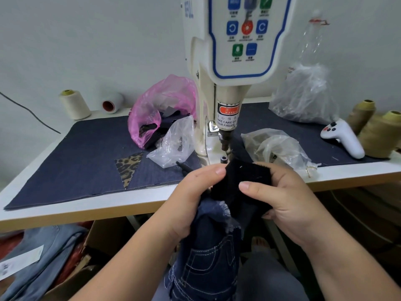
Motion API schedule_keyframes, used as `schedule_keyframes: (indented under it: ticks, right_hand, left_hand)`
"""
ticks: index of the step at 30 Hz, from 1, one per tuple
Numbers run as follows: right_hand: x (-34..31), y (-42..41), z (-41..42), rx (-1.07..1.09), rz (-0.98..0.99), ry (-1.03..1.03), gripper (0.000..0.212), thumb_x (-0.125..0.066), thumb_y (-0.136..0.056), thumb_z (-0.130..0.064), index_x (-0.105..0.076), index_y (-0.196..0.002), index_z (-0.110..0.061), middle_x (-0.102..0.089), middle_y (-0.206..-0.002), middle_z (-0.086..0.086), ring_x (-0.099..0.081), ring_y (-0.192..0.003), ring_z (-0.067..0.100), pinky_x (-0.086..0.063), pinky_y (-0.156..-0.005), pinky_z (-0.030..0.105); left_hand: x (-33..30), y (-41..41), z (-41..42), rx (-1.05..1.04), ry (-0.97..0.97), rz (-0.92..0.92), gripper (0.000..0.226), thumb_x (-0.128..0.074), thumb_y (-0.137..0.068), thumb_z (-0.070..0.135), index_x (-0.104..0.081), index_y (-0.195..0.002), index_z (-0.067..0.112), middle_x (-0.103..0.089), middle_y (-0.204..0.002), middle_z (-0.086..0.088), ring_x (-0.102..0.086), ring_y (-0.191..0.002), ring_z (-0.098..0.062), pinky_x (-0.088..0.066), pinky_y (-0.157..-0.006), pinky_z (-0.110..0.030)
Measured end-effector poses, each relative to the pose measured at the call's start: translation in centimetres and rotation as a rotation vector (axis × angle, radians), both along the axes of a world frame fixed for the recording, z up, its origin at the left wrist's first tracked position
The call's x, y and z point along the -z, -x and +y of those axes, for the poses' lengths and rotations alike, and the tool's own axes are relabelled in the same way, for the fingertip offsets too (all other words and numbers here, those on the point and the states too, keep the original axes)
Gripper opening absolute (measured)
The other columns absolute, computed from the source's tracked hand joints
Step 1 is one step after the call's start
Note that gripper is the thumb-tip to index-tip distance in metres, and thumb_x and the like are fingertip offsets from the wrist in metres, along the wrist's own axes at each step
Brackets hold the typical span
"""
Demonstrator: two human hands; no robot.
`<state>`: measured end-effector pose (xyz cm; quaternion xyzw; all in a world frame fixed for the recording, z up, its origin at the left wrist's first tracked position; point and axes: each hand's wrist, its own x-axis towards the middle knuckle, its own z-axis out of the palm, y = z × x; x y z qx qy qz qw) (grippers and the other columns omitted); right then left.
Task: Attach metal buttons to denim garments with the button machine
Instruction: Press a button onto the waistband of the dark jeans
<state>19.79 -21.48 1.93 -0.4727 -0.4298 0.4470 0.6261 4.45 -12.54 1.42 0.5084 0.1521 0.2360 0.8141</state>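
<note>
Reading "TAKE CARE OF YOUR FINGER": button machine warning label.

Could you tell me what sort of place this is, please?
Probably a small garment workshop: a button machine on a table, thread cones by the wall, and denim held in both hands.

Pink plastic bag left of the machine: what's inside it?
Through the pink plastic bag dark fabric scraps show, spilling out at its mouth. Anything deeper inside is hidden by the crumpled plastic.
</note>
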Motion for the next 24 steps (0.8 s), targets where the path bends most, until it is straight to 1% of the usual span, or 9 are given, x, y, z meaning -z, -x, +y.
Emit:
schedule_keyframes:
  ticks: [2, 5, 7, 9, 15, 17, 19, 21, 24]
  right_hand:
    - [0.0, -0.3, 0.3, 0.045, -0.035, 0.001, 0.021, -0.067, -0.073, -0.011, -0.076, -0.091, -0.013, -0.074, -0.081, 0.015, -0.074, -0.073, 0.025, -0.061, -0.061, 0.034]
    - [-0.4, -0.5, 0.5, 0.129, -0.158, -0.002, 0.019, -0.062, -0.074, -0.016, -0.077, -0.086, -0.020, -0.075, -0.092, 0.013, -0.071, -0.094, 0.034, -0.054, -0.090, 0.056]
    - [-0.5, -0.3, 0.7, 0.215, -0.240, 0.009, 0.019, -0.061, -0.074, -0.021, -0.076, -0.083, -0.029, -0.074, -0.083, 0.002, -0.070, -0.088, 0.024, -0.054, -0.085, 0.050]
    - [-0.3, 0.0, 0.8, 0.293, -0.299, 0.013, 0.016, -0.063, -0.074, -0.026, -0.073, -0.086, -0.032, -0.073, -0.081, 0.000, -0.069, -0.080, 0.016, -0.053, -0.075, 0.037]
    - [0.3, 0.1, 0.8, 0.355, -0.380, 0.082, 0.014, -0.074, -0.083, -0.007, -0.069, -0.079, -0.019, -0.069, -0.074, 0.007, -0.066, -0.070, 0.024, -0.053, -0.067, 0.041]
    - [0.3, 0.0, 0.8, 0.312, -0.416, 0.095, 0.019, -0.070, -0.082, 0.000, -0.072, -0.080, -0.019, -0.070, -0.071, 0.003, -0.067, -0.069, 0.021, -0.053, -0.065, 0.037]
    - [0.2, -0.2, 0.7, 0.269, -0.395, 0.109, 0.017, -0.067, -0.076, -0.004, -0.073, -0.076, -0.020, -0.067, -0.065, -0.002, -0.063, -0.064, 0.015, -0.050, -0.059, 0.029]
    - [0.2, -0.4, 0.5, 0.263, -0.341, 0.146, 0.013, -0.060, -0.065, -0.014, -0.071, -0.071, -0.018, -0.060, -0.060, -0.003, -0.058, -0.060, 0.011, -0.046, -0.055, 0.024]
    - [0.6, -1.1, 0.2, 0.293, -0.259, 0.174, 0.020, -0.053, -0.055, -0.013, -0.065, -0.071, -0.010, -0.053, -0.062, 0.003, -0.051, -0.063, 0.019, -0.040, -0.061, 0.034]
  left_hand:
    - [0.0, 0.1, 0.1, 0.003, 0.032, 0.019, 0.054, -0.054, -0.090, 0.036, -0.061, -0.130, 0.001, -0.061, -0.125, -0.028, -0.062, -0.110, -0.040, -0.049, -0.098, -0.045]
    - [-0.4, 0.1, 0.5, -0.008, 0.032, 0.053, 0.049, -0.052, -0.088, 0.039, -0.070, -0.123, 0.008, -0.066, -0.114, -0.028, -0.065, -0.101, -0.036, -0.053, -0.093, -0.040]
    - [-0.4, -0.2, 0.8, -0.066, -0.101, 0.093, 0.037, -0.054, -0.091, 0.020, -0.069, -0.120, 0.002, -0.072, -0.109, -0.023, -0.070, -0.099, -0.028, -0.055, -0.091, -0.034]
    - [-0.5, -0.7, 0.8, -0.099, -0.163, 0.126, 0.034, -0.060, -0.084, 0.009, -0.068, -0.115, -0.004, -0.070, -0.107, -0.022, -0.065, -0.101, -0.031, -0.047, -0.099, -0.041]
    - [-0.1, -0.8, 0.6, -0.089, -0.141, 0.145, 0.061, -0.064, -0.085, 0.036, -0.058, -0.116, -0.016, -0.062, -0.115, -0.036, -0.061, -0.104, -0.038, -0.042, -0.105, -0.051]
    - [0.0, -0.8, 0.6, -0.081, -0.088, 0.126, 0.060, -0.067, -0.082, 0.036, -0.057, -0.109, -0.017, -0.062, -0.102, -0.030, -0.060, -0.096, -0.038, -0.044, -0.094, -0.045]
    - [0.1, -1.0, 1.0, -0.117, -0.112, 0.124, 0.031, -0.072, -0.082, 0.020, -0.059, -0.093, -0.006, -0.059, -0.077, -0.015, -0.057, -0.074, -0.026, -0.045, -0.076, -0.035]
    - [0.0, -1.1, 1.3, -0.156, -0.135, 0.141, 0.019, -0.073, -0.077, 0.013, -0.057, -0.081, 0.003, -0.054, -0.067, -0.008, -0.052, -0.061, -0.016, -0.044, -0.063, -0.025]
    - [0.0, -1.2, 1.6, -0.166, -0.189, 0.174, 0.015, -0.073, -0.073, 0.013, -0.061, -0.065, 0.019, -0.055, -0.064, -0.003, -0.051, -0.057, -0.012, -0.044, -0.056, -0.018]
